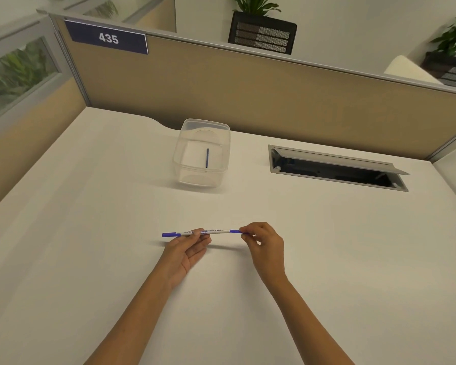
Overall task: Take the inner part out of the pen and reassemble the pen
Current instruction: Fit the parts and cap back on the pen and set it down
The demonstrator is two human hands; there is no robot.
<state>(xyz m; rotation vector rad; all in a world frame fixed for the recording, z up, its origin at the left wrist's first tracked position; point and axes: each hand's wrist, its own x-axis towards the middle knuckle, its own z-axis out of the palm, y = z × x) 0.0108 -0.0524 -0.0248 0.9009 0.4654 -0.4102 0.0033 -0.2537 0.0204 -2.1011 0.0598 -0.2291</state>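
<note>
A thin white pen (219, 232) with blue ends is held level above the white desk. My left hand (187, 248) pinches its barrel left of the middle, palm up, and the blue cap end sticks out to the left. My right hand (263, 245) pinches the blue piece at the pen's right end between thumb and fingertips. A thin dark blue inner part (207, 158) lies inside a clear plastic container (184, 151) farther back on the desk.
An open cable hatch (334, 167) with a raised grey lid is set into the desk (90, 206) at the back right. A tan partition with a "435" sign (108, 38) runs along the desk's far edge.
</note>
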